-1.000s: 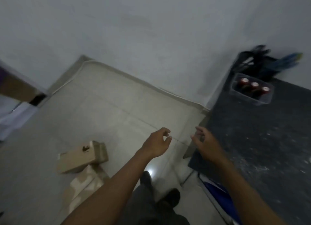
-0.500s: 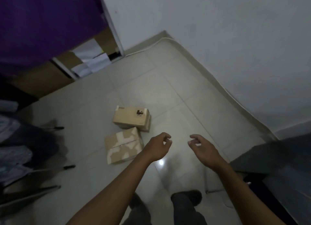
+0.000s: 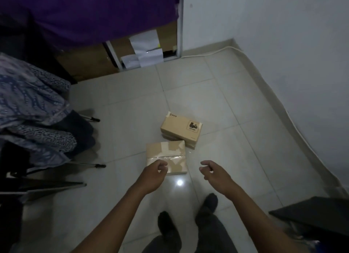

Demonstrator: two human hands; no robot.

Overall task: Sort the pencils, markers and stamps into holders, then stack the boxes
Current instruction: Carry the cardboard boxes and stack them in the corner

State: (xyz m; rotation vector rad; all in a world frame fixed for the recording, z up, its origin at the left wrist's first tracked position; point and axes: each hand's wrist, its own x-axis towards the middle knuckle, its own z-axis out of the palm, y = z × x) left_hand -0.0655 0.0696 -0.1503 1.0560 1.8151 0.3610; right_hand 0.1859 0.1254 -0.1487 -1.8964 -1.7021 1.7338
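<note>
Two cardboard boxes lie on the tiled floor in front of me. The nearer taped box (image 3: 171, 154) is flat and covered in clear tape. Just beyond it sits a box with a black printed label (image 3: 181, 127), resting on another flat box underneath. My left hand (image 3: 153, 175) hovers over the taped box's near left corner, fingers loosely curled, holding nothing. My right hand (image 3: 215, 174) hangs to the right of that box, fingers curled and apart, also holding nothing. No pencils, markers or stamps show in this view.
A dark table corner (image 3: 311, 215) juts in at the lower right. Patterned cloth (image 3: 32, 105) drapes over thin metal legs (image 3: 88, 164) at the left. A purple curtain (image 3: 90, 12) hangs at the back above cartons and papers (image 3: 147, 50). A white wall (image 3: 283, 44) bounds the right.
My view has swung left, away from the table with the holders, to the floor. The two boxes now lie right ahead, and both hands have come close over the taped box.
</note>
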